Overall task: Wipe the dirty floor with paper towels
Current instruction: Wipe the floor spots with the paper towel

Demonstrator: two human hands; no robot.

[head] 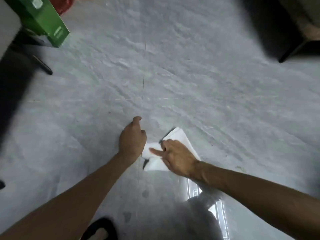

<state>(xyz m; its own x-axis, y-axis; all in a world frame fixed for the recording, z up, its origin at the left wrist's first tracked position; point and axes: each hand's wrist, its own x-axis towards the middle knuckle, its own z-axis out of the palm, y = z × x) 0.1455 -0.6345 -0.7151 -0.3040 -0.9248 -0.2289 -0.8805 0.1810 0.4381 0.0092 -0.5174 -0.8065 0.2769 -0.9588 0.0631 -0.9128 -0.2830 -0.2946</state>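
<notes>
Foot: a foot in a dark slipper (101, 230) stands on the floor (190, 84) at the bottom edge, below the left forearm.
Floor, near part: grey glossy tiles with a few dark smudges (145, 194) between the two forearms. A bright window reflection (191, 188) lies just under the right forearm.
Paper towels: a white folded stack of paper towels (180, 135) lies flat on the floor between the hands. Its far corner pokes out beyond the right hand and its near edge sits below both hands.
Right hand: the right hand (176, 156) lies palm down on the stack with its fingers spread out and pressing on the paper. One finger points towards the left hand.
Left hand: the left hand (132, 137) sits knuckles up at the left edge of the stack, touching it, fingers curled under. I cannot tell whether it grips the paper.
Tile joints: thin tile joints (143, 84) cross just beyond the hands.
Far left: a green carton (46, 21) leans on the floor, with something red (63, 5) behind it and a black furniture leg (44, 65) nearer.
Far right: dark furniture (292, 49), blurred.
</notes>
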